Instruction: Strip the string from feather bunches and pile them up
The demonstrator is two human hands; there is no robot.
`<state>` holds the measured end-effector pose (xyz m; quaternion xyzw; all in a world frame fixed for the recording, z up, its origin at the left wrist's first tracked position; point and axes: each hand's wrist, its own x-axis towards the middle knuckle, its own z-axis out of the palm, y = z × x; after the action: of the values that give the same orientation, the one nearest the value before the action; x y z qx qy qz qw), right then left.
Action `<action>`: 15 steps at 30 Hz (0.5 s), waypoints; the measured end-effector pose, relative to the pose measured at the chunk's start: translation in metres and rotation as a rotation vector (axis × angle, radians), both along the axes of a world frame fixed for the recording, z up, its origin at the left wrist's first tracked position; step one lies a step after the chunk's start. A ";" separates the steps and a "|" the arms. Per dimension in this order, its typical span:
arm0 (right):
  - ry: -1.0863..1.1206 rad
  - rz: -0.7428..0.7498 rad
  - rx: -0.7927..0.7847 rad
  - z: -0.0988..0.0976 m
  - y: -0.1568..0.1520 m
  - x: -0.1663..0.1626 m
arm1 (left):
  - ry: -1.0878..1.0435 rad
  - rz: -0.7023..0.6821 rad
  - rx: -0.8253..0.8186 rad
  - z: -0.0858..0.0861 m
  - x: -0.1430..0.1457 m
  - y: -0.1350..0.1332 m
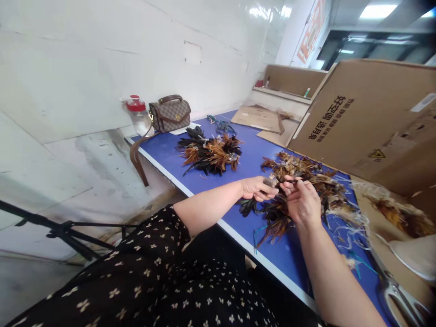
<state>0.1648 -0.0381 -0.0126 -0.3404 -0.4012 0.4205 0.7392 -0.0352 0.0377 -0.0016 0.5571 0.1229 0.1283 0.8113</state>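
Note:
My left hand (260,188) is closed around a small bunch of dark feathers (247,207); their glossy tips hang below the fingers, and pale fluff shows by the fingertips. Close beside it, my right hand (303,200) has its thumb and fingers pinched together. A thin dark bit shows at those fingertips, too small to name. Under and behind both hands lies a pile of brown and black feathers (299,168). Another heap of brown and black feathers (213,152) rests farther left on the blue tabletop (160,152).
Scissors (397,290) lie at the near right, by white strings (354,234). A large cardboard box (371,113) stands at the right, with flat cardboard (259,119) behind. A handbag (172,113) and a red-lidded bottle (138,116) stand by the wall. A black tripod (64,229) is at left.

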 end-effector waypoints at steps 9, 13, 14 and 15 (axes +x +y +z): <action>0.045 0.159 0.022 0.017 -0.011 -0.003 | -0.024 0.131 0.009 -0.005 0.004 -0.005; 0.032 0.183 0.057 0.030 -0.022 0.009 | -0.075 0.387 -0.078 -0.002 0.004 0.003; 0.022 0.180 0.067 0.032 -0.024 0.012 | -0.061 0.451 -0.099 -0.002 0.005 0.005; 0.009 0.178 0.074 0.034 -0.025 0.015 | -0.030 0.483 -0.112 -0.003 0.007 0.007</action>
<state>0.1796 -0.0636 0.0213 -0.2739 -0.4416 0.4708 0.7129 -0.0286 0.0446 -0.0045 0.4638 0.2474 0.3198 0.7883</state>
